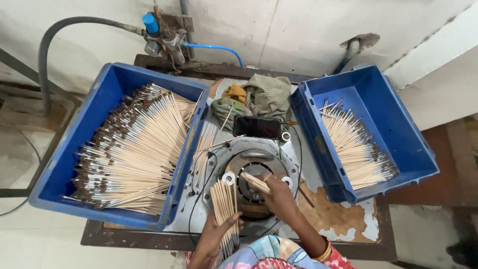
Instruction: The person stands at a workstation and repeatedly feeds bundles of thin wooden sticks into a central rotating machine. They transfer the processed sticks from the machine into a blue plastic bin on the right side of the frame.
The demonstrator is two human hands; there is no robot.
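Note:
My left hand (215,234) grips a bundle of thin wooden sticks (225,206), fanned upward over the near edge of the table. My right hand (280,197) holds one or two wooden sticks (255,182) and rests them over the round metal machine plate (251,154) in the middle of the table. A dark opening (254,185) sits in the plate under the stick tips, with two small white rollers (229,178) beside it.
A big blue crate (69,164) on the left is full of brushes with wooden handles. A second blue crate (398,134) on the right holds a smaller pile. A black phone (257,127) and folded cloths (259,97) lie behind the plate. Hoses and a valve (162,37) run along the wall.

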